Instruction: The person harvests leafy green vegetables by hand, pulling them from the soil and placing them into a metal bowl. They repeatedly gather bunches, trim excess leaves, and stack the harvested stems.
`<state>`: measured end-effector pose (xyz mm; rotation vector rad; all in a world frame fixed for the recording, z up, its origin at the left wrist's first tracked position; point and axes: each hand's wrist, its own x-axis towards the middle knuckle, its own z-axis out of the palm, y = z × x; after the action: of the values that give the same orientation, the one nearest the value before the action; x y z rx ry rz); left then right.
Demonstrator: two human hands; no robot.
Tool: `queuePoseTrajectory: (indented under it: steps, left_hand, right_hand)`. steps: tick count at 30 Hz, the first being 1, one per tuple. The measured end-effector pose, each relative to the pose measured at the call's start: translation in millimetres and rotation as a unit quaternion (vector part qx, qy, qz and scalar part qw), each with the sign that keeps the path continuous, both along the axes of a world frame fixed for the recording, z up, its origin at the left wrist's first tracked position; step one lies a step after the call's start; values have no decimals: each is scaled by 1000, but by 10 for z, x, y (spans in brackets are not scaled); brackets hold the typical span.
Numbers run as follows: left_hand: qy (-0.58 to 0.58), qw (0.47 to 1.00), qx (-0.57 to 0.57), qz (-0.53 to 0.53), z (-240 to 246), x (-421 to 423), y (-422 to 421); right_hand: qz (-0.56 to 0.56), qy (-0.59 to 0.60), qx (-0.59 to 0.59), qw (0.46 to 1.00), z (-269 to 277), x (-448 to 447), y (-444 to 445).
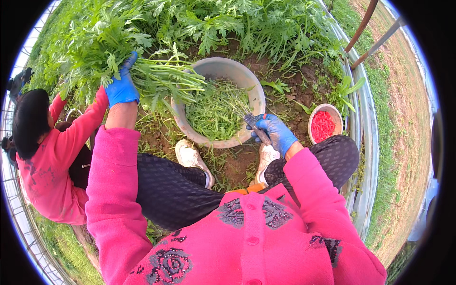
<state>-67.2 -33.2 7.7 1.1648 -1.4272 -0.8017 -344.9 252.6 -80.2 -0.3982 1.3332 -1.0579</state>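
Observation:
My left hand (123,85), in a blue glove, is closed around a large bunch of leafy greens (103,46), whose cut stems (171,76) point right, over the rim of a round plastic tub (257,96). Loose leaves and stem trimmings (217,114) lie in the tub. At the tub's lower right rim, my right hand (274,131), also gloved in blue, grips the dark wrapped handle (258,130) of a tool; its working end cannot be made out. A red band shows at the fingers of this hand.
A small bowl of red rings or bands (322,126) stands on the soil at right, beside plastic sheeting (367,149). Growing greens (235,21) fill the bed ahead. Another person in a pink top (53,153) works close by at left. Metal poles (376,41) lean at upper right.

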Motion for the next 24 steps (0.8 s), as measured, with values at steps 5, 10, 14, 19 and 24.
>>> queuePoseTrajectory:
  steps: [5,10,14,19,24]
  left_hand:
    - [-132,991,-13,14,-110,-217,40]
    - [-38,998,14,-53,-39,-636,405]
    - [111,983,75,-123,42,-785,561]
    - [126,980,72,-136,-52,-813,515]
    - [223,957,134,-127,-149,-813,498]
  right_hand:
    - [-53,107,-93,989,391,191,83]
    - [-9,72,-192,979,354,448,-358]
    - [21,122,-172,977,213,490,-504]
    - [31,178,-207,962,107,472,-524]
    - [61,328,-154,930,-133,397,-464]
